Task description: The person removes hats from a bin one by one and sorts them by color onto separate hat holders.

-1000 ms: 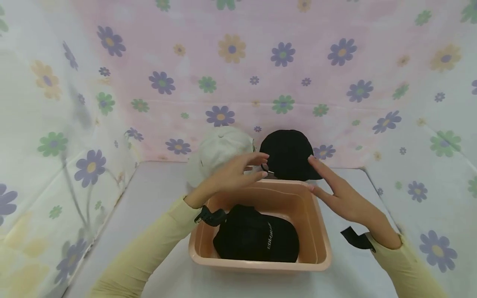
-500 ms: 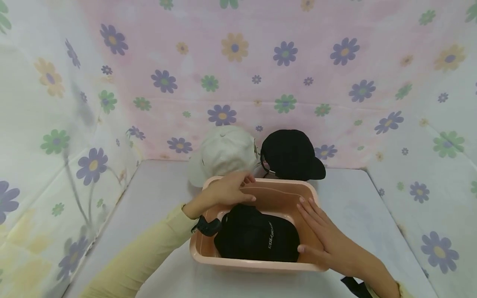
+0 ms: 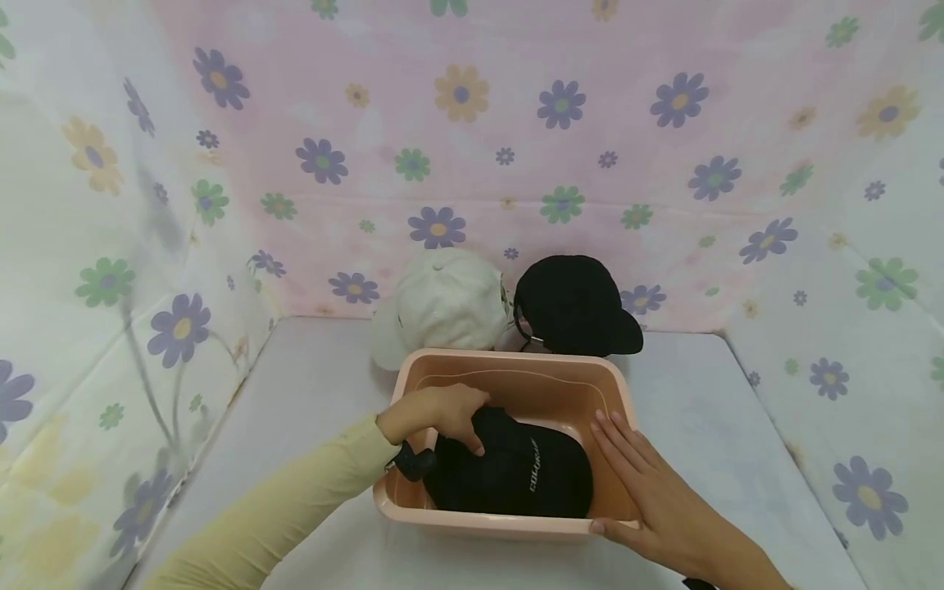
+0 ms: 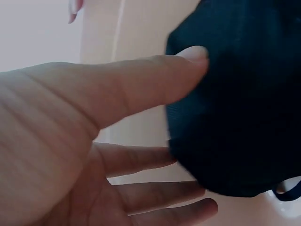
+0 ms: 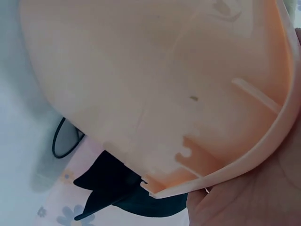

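A black baseball cap [image 3: 509, 471] with pale lettering on it lies in a peach plastic basin [image 3: 509, 524]. My left hand [image 3: 446, 410] reaches over the basin's left side to the cap's back left part. In the left wrist view, the thumb [image 4: 193, 63] overlaps the dark cap [image 4: 235, 108], while the other fingers extend nearly straight at its edge, some tips partly hidden behind it. My right hand [image 3: 656, 500] rests on the basin's right rim, its straight fingers along the inner wall and the thumb at the front rim. The right wrist view shows the basin's outer wall [image 5: 117, 70] beside the palm.
Behind the basin, a white cap [image 3: 450, 299] stands on the left and another black cap [image 3: 575, 303] on the right. Both are close to the flowered back wall [image 3: 509, 123]. Similar flowered cloth [image 3: 870, 393] encloses the pale tabletop [image 3: 310, 369] at the sides.
My left hand has come down from near the white cap to the black cap in the basin. My right hand has lowered onto the right rim. The caps stay where they were.
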`<state>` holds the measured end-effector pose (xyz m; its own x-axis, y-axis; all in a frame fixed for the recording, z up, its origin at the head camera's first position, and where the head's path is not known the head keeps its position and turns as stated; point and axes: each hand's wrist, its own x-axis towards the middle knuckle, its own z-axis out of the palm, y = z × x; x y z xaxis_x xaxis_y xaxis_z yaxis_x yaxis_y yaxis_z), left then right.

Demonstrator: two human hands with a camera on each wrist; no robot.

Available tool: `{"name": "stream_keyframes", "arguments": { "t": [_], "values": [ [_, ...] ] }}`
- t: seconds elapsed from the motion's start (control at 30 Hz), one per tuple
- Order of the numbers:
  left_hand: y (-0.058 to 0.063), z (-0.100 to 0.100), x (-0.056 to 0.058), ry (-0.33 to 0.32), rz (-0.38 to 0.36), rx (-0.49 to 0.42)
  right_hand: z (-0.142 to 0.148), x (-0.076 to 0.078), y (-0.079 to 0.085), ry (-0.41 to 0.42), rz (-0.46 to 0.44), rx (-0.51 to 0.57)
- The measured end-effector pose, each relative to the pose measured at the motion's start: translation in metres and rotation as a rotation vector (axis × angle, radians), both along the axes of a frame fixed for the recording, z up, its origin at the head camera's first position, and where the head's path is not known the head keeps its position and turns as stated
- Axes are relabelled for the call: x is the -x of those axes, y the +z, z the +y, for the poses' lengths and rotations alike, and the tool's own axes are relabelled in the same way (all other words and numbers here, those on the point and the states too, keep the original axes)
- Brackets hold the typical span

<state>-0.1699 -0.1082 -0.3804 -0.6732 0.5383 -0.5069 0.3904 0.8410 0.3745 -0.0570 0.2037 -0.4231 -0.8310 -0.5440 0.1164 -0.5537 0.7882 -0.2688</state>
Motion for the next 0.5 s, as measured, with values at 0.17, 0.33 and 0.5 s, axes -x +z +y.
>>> {"name": "stream_keyframes", "arguments": {
  "t": [0.17, 0.33, 0.5],
  "values": [
    [-0.011, 0.004, -0.003, 0.014, 0.003, 0.069, 0.003, -0.001, -0.001, 0.023, 0.081, -0.029],
    [-0.022, 0.007, -0.006, 0.015, 0.014, 0.096, 0.004, -0.003, -0.002, 0.009, 0.071, -0.026],
    [-0.026, 0.01, -0.006, 0.04, 0.052, 0.019, 0.005, -0.004, -0.005, -0.013, 0.065, -0.021]
  ]
}}
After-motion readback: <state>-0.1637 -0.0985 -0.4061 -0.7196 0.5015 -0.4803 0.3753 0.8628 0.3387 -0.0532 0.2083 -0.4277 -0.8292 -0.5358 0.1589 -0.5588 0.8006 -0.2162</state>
